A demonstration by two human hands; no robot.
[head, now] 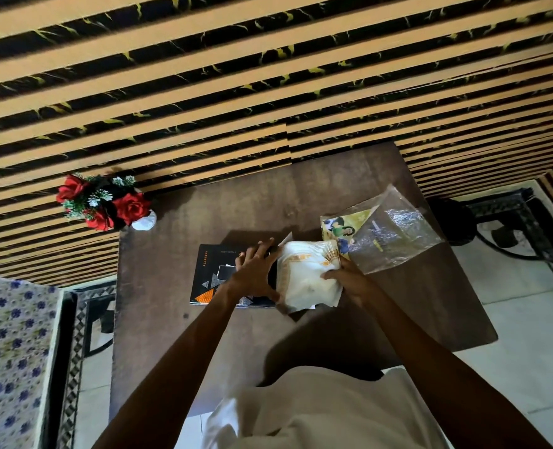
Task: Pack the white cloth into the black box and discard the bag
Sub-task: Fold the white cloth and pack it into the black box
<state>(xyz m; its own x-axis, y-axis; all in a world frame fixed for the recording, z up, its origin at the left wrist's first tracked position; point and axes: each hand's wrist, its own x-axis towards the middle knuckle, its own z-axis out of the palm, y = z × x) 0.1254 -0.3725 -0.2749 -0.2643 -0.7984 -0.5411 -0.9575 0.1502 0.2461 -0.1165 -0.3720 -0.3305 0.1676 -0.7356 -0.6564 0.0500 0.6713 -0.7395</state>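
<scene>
A folded white cloth [307, 273] with gold trim sits at the middle of the brown table [171, 319], over the right part of the black box [215, 273], which has orange and grey triangles printed on it. My left hand [257, 270] rests spread on the box and presses against the cloth's left edge. Gripping the cloth's right edge is my right hand [346, 280]. The clear plastic bag [395, 234], with a yellow printed card inside, lies flat on the table just right of the cloth, touching neither hand.
A white vase of red artificial roses [106, 202] stands at the table's far left corner against the striped wall. A patterned blue-and-white fabric [9, 351] is at the left. A dark metal stand [508, 222] sits on the tiled floor at right.
</scene>
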